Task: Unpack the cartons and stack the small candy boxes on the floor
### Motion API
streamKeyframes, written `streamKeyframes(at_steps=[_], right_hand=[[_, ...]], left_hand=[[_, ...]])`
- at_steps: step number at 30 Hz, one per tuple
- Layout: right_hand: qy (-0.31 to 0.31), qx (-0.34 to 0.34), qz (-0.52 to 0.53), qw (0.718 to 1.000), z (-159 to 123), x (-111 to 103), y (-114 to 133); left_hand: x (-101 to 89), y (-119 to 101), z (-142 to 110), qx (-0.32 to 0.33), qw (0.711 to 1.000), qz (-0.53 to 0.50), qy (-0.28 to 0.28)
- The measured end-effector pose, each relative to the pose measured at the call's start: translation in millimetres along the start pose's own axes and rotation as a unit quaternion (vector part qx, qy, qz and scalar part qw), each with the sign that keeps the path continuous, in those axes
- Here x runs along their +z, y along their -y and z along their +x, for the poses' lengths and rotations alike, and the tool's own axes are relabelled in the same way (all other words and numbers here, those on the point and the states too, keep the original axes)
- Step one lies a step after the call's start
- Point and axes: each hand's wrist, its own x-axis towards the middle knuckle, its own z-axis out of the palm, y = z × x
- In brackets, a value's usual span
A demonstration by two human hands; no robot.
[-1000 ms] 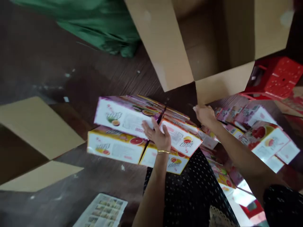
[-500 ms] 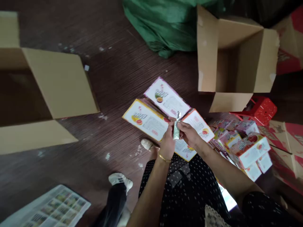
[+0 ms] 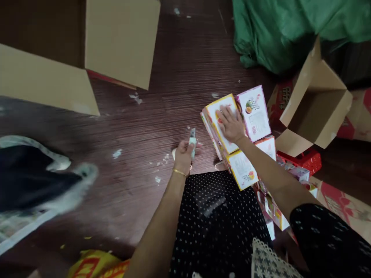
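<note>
My left hand (image 3: 182,156) is closed round a pale green box cutter (image 3: 192,148), with its metal end pointing away from me. It is held above the floor, left of the boxes. My right hand (image 3: 230,123) lies flat with fingers spread on a yellow-edged white box (image 3: 227,141) with fruit pictures. Beside that stands a purple-edged box (image 3: 255,116). Nearer me are another yellow-edged box (image 3: 242,168) and an orange-edged box (image 3: 266,146), partly behind my forearm. Whatever supports the boxes is hidden.
Open cartons stand at upper left (image 3: 121,38) and right (image 3: 314,112). A green sack (image 3: 290,34) lies at the back. Several small boxes (image 3: 272,212), a red stool (image 3: 313,162) and printed cartons (image 3: 342,200) are at right. Another person's leg (image 3: 31,173) is at left, blurred.
My hands have come apart: the left keeps the box cutter and the right now rests on a box. The view has shifted, and the other person's leg has moved left.
</note>
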Motion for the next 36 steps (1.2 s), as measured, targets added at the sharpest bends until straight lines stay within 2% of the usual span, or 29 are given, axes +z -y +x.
streamKeyframes(at_steps=[4, 7, 9, 12, 14, 17, 20, 23, 27, 30, 32, 34, 36], right_hand=[[-0.012, 0.033, -0.043, 0.998, -1.4, 4.0, -21.5], [-0.027, 0.033, -0.069, 0.997, -4.9, 5.6, -25.7], [-0.035, 0.035, -0.087, 0.995, -3.8, 8.0, -26.6], [-0.039, 0.039, -0.102, 0.993, -0.3, 11.6, -27.8], [-0.041, 0.041, -0.103, 0.993, 1.7, 12.4, -28.9], [-0.049, 0.037, -0.098, 0.993, 4.4, 10.8, -31.4], [-0.062, 0.03, -0.092, 0.993, 7.2, 8.6, -33.9], [-0.066, 0.034, -0.089, 0.993, 9.9, 9.3, -34.9], [-0.059, 0.05, -0.113, 0.991, 11.6, 12.4, -33.8], [-0.054, 0.055, -0.134, 0.988, 10.6, 12.2, -32.7], [-0.055, 0.055, -0.133, 0.988, 9.7, 11.5, -32.0], [-0.058, 0.052, -0.122, 0.989, 9.2, 11.5, -31.2], [-0.056, 0.051, -0.114, 0.991, 9.6, 12.3, -30.5]], left_hand=[[39.0, 15.5, 37.9, 0.029, 0.997, 0.046, 0.058], [68.2, 20.0, 52.9, 0.072, 0.988, 0.108, 0.085], [80.3, 18.7, 60.4, 0.089, 0.981, 0.147, 0.085], [84.9, 5.5, 73.2, 0.144, 0.954, 0.254, 0.06], [80.6, -11.5, 82.1, 0.186, 0.919, 0.345, 0.051], [71.8, -39.7, 90.9, 0.21, 0.86, 0.459, 0.08], [72.2, -49.5, 91.7, 0.221, 0.829, 0.504, 0.104], [87.6, -24.7, 82.7, 0.191, 0.829, 0.511, 0.12], [110.9, 41.6, 45.2, 0.15, 0.838, 0.507, 0.133], [100.9, 78.5, 5.8, 0.117, 0.845, 0.5, 0.151], [78.6, 83.2, -8.6, 0.098, 0.847, 0.5, 0.153], [53.8, 70.0, -0.1, 0.089, 0.85, 0.501, 0.134], [39.8, 44.8, 35.1, 0.096, 0.86, 0.494, 0.082]])
